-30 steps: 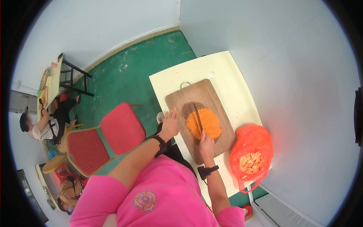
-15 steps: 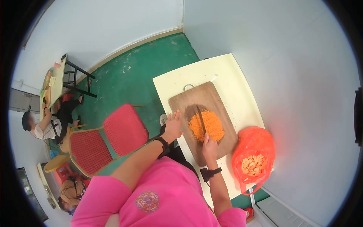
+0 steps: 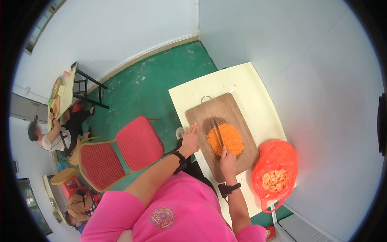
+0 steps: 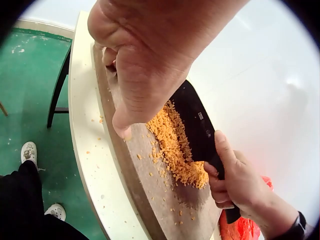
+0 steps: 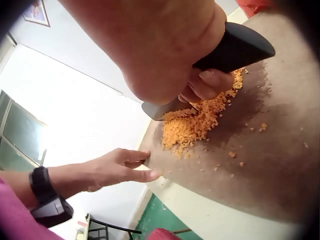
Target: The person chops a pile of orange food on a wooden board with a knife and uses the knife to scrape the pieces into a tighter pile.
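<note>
My right hand point(image 3: 228, 163) grips the black handle of a wide-bladed kitchen knife point(image 3: 218, 132). Its dark blade point(image 4: 196, 117) stands in a heap of finely chopped orange food point(image 3: 231, 139). Under the heap is a wooden cutting board point(image 3: 242, 117) with a metal ring at its far end. My left hand point(image 3: 191, 140) is at the board's left edge, fingers stretched out and thumb spread, holding nothing. In the right wrist view, the left fingertips point(image 5: 154, 174) lie right at that edge, beside the heap. Crumbs are scattered over the board.
The board lies on a cream table point(image 3: 258, 97). A red plastic bag point(image 3: 278, 151) of pale orange chunks point(image 3: 275, 180) stands at the right, close to the wall. Red-seated chairs point(image 3: 139, 143) are to the left, and a person point(image 3: 56, 133) sits at another table beyond.
The head view has shifted, so the whole scene sits lower and farther right. Against the board, both hands, the knife and the heap look almost unchanged.
</note>
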A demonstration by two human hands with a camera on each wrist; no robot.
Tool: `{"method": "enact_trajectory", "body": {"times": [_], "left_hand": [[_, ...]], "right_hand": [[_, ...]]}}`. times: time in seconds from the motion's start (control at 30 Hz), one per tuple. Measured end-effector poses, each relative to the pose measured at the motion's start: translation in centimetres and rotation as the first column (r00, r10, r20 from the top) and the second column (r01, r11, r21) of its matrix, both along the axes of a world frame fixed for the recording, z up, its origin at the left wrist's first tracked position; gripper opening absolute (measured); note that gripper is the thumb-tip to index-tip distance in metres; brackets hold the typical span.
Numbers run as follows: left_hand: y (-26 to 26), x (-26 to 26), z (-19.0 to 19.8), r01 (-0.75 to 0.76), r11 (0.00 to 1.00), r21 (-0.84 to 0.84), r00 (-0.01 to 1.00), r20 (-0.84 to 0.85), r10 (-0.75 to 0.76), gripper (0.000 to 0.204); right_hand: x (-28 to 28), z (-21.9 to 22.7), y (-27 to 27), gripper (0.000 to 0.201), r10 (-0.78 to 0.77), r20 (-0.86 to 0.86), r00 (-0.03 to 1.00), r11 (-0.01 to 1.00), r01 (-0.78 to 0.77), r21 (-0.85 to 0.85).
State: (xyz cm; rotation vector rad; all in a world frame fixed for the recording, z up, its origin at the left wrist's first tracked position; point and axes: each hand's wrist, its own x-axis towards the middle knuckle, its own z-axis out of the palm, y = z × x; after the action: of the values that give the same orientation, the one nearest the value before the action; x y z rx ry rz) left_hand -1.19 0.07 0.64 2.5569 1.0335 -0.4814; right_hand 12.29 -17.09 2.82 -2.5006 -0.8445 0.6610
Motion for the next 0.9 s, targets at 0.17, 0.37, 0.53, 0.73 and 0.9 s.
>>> {"method": "enact_trajectory", "body": {"times": [0.17,0.37,0.53,0.73,0.9], "left_hand": [[-0.3,0.0,0.0,0.009,1.000,-0.004,1.000,-0.004,-0.009,0.109],[-0.4,0.0,-0.7,0.011,0.999,0.034,1.000,-0.007,-0.011,0.113],[-0.2,-0.2,-0.2,-0.002,1.000,0.012,1.000,0.017,0.002,0.114],[-0.3,0.0,-0.4,0.002,1.000,0.027,1.000,-0.013,-0.002,0.113],[-0.4,-0.1,-0.5,-0.007,1.000,0.024,1.000,0.007,0.006,0.112]], "right_hand": [[0.4,-0.2,-0.2,0.049,0.039,-0.009,0.999,0.995,-0.039,-0.095],[-0.4,-0.2,-0.6,0.055,0.028,0.014,1.000,0.999,-0.027,-0.039],[-0.2,-1.3,-1.5,0.053,-0.008,-0.021,1.000,0.998,0.009,0.054],[0.2,-0.8,-1.8,0.051,-0.005,-0.015,1.000,1.000,0.005,-0.001],[0.5,-0.7,-1.7,0.050,-0.025,0.029,0.999,0.999,0.024,0.035]]}}
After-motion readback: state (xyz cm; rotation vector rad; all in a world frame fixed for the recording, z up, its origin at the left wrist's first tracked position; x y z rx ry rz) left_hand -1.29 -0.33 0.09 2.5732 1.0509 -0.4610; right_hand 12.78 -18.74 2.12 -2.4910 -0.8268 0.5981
